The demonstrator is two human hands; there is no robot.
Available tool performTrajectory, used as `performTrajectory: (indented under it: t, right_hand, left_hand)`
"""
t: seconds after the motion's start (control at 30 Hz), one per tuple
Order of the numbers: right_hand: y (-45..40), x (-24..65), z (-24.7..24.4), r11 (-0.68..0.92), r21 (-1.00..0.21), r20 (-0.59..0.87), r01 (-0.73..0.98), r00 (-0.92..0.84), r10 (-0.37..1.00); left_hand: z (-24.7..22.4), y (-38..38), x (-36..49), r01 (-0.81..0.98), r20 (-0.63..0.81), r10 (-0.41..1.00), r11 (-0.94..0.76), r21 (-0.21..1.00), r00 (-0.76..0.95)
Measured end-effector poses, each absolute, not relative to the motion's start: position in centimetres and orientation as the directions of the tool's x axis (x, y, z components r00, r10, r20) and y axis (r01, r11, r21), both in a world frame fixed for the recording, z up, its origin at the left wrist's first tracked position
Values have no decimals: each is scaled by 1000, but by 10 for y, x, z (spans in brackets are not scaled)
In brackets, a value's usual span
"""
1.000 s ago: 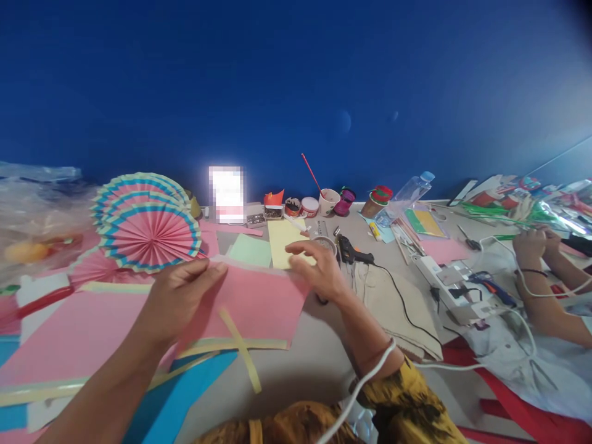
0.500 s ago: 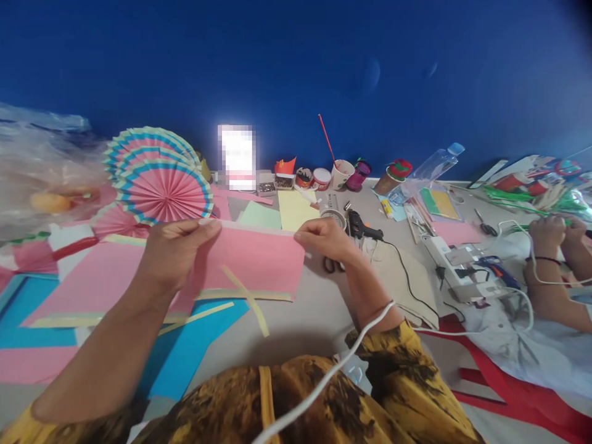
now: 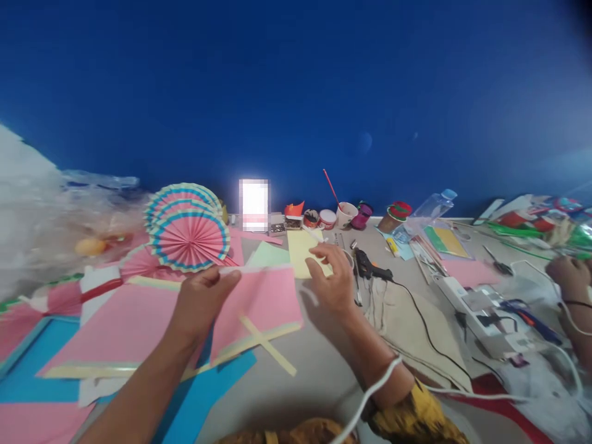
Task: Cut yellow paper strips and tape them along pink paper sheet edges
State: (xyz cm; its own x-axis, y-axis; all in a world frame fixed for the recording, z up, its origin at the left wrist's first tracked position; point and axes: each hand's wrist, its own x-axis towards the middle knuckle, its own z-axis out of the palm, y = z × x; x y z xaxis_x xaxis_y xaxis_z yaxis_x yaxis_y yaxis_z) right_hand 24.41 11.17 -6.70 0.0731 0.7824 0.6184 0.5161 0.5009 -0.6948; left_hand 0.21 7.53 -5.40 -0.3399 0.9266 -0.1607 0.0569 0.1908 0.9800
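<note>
My left hand (image 3: 200, 302) pinches the upper left corner of a pink paper sheet (image 3: 259, 296) between thumb and fingers. A pale strip runs along the sheet's top edge and a cream band along its bottom edge. Across its lower part lies a loose pale yellow strip (image 3: 271, 346). My right hand (image 3: 333, 280) is raised past the sheet's right edge, empty, fingers curved and apart. Behind it lies a pale yellow sheet (image 3: 300, 250), partly covered by the hand. Another pink sheet (image 3: 120, 327) with cream edges lies left, partly hidden by my left forearm.
Pleated pink-and-blue paper rosettes (image 3: 189, 240) stand at the back left. A black glue gun (image 3: 372, 268) lies right of my right hand, near a beige cloth (image 3: 416, 333) and a power strip (image 3: 481, 314). Cups (image 3: 346, 216) line the wall. Another person's hand (image 3: 571, 277) is at the far right.
My right hand has let go of the pink sheet's upper right corner and opened. My left hand still grips the sheet. The camera view has tilted up, so everything sits lower.
</note>
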Motion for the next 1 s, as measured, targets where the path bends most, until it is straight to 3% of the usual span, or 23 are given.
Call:
performTrajectory:
  t: [0.1, 0.17, 0.27, 1.0]
  right_hand:
    - [104, 222, -45, 707, -486, 715, 514, -233, 660]
    - [102, 207, -35, 778, -354, 685, 520, -422, 594]
    - [106, 188, -32, 794, -211, 605, 571, -562, 565]
    - [107, 175, -47, 778, 25, 564, 627, -652, 507]
  left_hand:
    - [-50, 73, 7, 200, -62, 946, 131, 971, -318]
    - [-48, 71, 7, 233, -12, 962, 78, 969, -271]
    - [-47, 68, 6, 257, 7, 984, 40, 965, -181]
    - [-54, 54, 12, 568, 254, 967, -195, 800, -25]
